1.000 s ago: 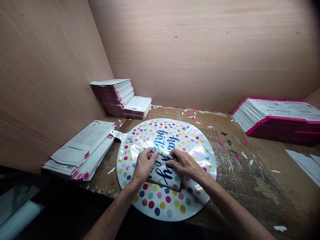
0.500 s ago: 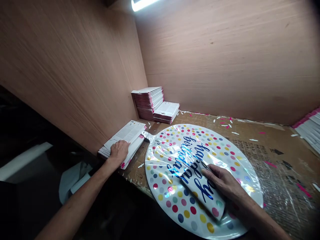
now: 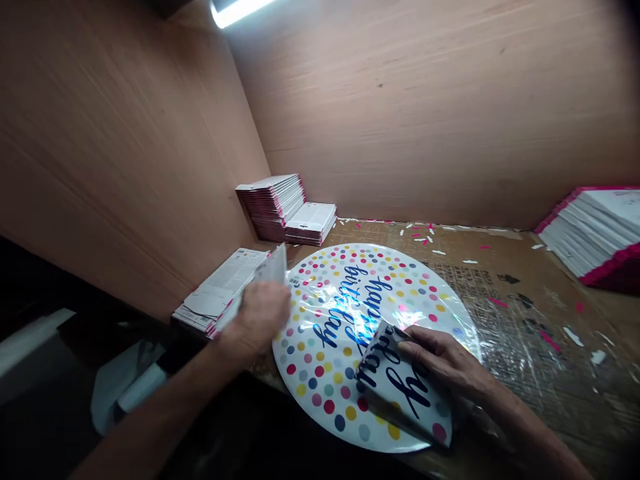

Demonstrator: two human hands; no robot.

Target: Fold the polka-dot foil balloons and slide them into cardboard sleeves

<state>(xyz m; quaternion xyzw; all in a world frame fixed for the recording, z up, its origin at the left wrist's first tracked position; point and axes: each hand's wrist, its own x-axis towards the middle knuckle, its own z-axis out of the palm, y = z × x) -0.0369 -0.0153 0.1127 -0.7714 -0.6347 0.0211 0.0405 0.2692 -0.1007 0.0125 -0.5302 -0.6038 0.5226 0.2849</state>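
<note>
A round white foil balloon (image 3: 350, 293) with coloured dots and blue "happy birthday" lettering lies flat on the worktable. On top of it sits a folded balloon (image 3: 395, 390) of the same print, pressed down by my right hand (image 3: 440, 363). My left hand (image 3: 257, 317), blurred by motion, holds a white printed card (image 3: 270, 270) above the balloon's left edge. The card comes from the low pile of cards (image 3: 215, 293) at the left wall.
Two stacks of pink-edged cards (image 3: 280, 203) stand in the back left corner. A bigger slanted stack (image 3: 595, 233) sits at the right. Wooden walls close in the left and back. The brown table top (image 3: 505, 287) is strewn with pink and white paper scraps.
My left hand left the folded balloon, reached to the card pile on the left, and now brings one card back toward the balloon. My right hand stayed on the folded balloon.
</note>
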